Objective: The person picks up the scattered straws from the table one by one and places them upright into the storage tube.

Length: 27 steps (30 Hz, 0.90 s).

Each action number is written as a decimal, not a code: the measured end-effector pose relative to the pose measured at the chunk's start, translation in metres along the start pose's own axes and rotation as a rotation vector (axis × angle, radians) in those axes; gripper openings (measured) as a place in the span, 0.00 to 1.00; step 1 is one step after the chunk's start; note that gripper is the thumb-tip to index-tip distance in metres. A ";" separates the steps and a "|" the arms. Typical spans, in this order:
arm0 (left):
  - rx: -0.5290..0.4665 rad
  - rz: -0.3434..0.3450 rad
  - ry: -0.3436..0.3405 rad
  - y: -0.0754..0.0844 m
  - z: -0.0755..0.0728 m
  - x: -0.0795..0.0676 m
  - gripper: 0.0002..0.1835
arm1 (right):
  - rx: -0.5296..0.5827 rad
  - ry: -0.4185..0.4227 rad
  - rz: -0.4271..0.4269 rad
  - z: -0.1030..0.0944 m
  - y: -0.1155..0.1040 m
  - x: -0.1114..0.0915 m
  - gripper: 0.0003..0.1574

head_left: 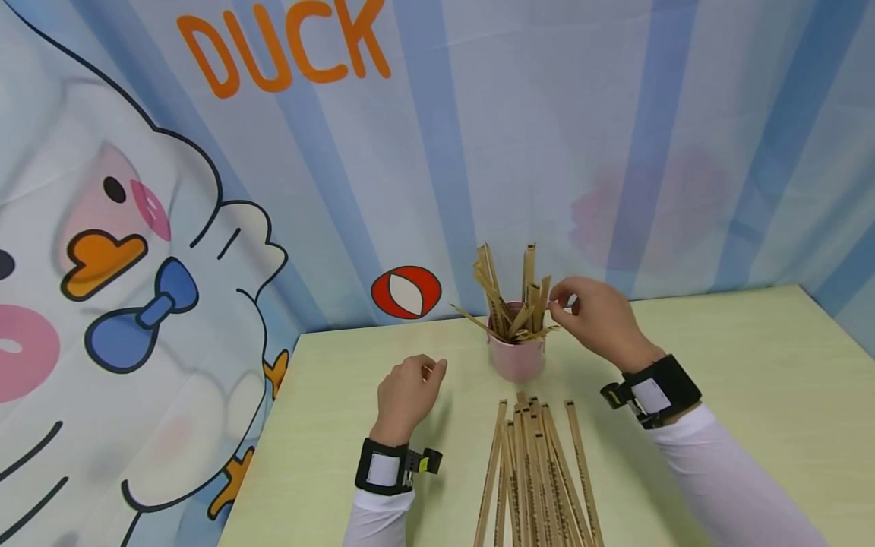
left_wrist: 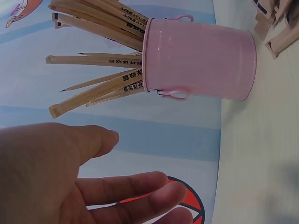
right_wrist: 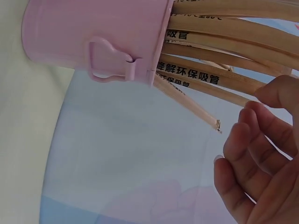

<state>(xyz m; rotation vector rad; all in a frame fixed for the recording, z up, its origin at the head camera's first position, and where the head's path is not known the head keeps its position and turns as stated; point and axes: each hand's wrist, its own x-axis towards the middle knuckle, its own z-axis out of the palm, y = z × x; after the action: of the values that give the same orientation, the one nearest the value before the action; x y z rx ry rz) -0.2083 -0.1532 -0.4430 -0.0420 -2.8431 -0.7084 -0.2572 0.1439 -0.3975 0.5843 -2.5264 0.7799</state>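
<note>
A pink bucket with small side handles holds several paper-wrapped straws, printed with dark characters, which fan out above its rim. My right hand is at the bucket's right side. In the right wrist view its thumb and index fingertip pinch the upper end of one wrapped straw that stands in the bucket; the other fingers are bent. My left hand hovers left of the bucket, holding nothing, its fingers relaxed and apart from the thumb in the left wrist view.
More wrapped straws lie in a loose bundle on the pale table, in front of the bucket. Behind the table hangs a blue striped cloth with a duck print. Each wrist wears a black strap with a small camera.
</note>
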 end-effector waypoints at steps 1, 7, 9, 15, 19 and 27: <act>0.000 0.003 0.000 0.000 0.000 0.000 0.19 | 0.004 0.005 0.009 0.000 0.002 -0.004 0.12; -0.004 -0.001 -0.010 0.001 0.000 0.000 0.20 | 0.047 0.056 0.092 0.003 0.015 -0.035 0.17; -0.004 -0.004 -0.014 0.001 0.000 0.000 0.20 | 0.053 0.057 0.127 0.005 0.019 -0.045 0.18; 0.000 -0.004 -0.018 0.003 0.000 -0.001 0.20 | 0.057 -0.039 0.219 0.010 0.029 -0.073 0.23; 0.000 0.009 -0.015 0.005 0.000 -0.002 0.20 | 0.078 -0.114 0.253 0.010 0.032 -0.084 0.25; -0.004 0.047 -0.066 0.009 0.006 -0.006 0.16 | 0.079 -0.134 0.276 0.010 0.035 -0.090 0.26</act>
<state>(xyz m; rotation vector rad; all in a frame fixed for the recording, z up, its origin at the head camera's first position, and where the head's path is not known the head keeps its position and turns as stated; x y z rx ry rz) -0.2029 -0.1425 -0.4448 -0.1353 -2.8926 -0.7159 -0.2040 0.1883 -0.4655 0.3244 -2.7477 0.9705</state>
